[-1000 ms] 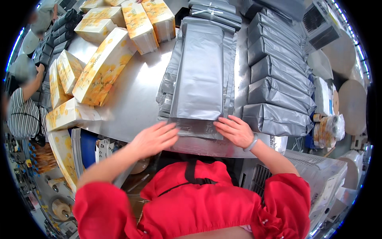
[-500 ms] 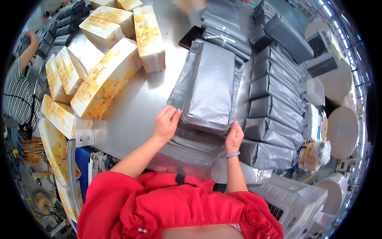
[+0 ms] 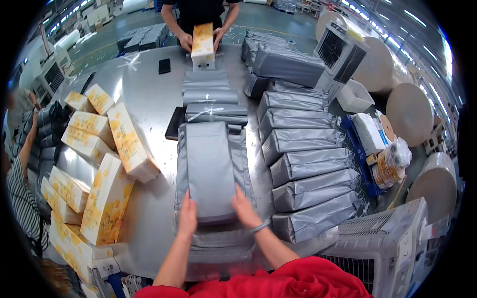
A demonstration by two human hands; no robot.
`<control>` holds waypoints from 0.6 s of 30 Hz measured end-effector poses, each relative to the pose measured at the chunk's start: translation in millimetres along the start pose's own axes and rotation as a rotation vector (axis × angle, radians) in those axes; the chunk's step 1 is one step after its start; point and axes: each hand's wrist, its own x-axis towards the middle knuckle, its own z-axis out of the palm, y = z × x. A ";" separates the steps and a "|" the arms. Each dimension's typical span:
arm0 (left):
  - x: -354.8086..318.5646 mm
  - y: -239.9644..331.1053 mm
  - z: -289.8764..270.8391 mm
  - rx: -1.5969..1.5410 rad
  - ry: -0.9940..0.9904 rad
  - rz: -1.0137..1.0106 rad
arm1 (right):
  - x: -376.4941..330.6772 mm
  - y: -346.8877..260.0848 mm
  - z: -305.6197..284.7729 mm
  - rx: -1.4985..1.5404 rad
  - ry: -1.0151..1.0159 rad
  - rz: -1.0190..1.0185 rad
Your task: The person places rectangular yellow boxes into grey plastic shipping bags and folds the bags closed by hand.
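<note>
A box-shaped package in a grey plastic bag lies lengthwise before me, with loose grey film spread along both its sides. My left hand is closed against its near left side, thumb up. On the near right side my right hand, with a grey band at the wrist, grips it in the same way; its fingertips are partly hidden. Beneath and nearer to me lie flat grey bags. Just beyond the package are folded grey bag bundles tied with white string.
Yellow-flowered white packs crowd the left of the metal table. A row of filled grey bags lines the right. A dark tablet-like object and a phone lie farther off. Across the table a person holds a flowered pack.
My view has tipped up, bringing the far person into sight. Both hands have moved from the bag's near corners to farther along the package's sides, closer together.
</note>
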 end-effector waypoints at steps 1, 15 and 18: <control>-4.4 10.5 14.6 -0.074 -0.046 -0.038 | -5.6 -13.8 8.6 -0.016 -0.075 0.026; 275.9 334.6 253.2 0.960 -0.526 1.382 | -20.7 -24.3 1.7 -0.365 -0.228 -0.359; 322.4 257.0 271.9 1.215 -0.304 1.258 | -22.0 -19.5 21.2 -0.479 -0.224 -0.481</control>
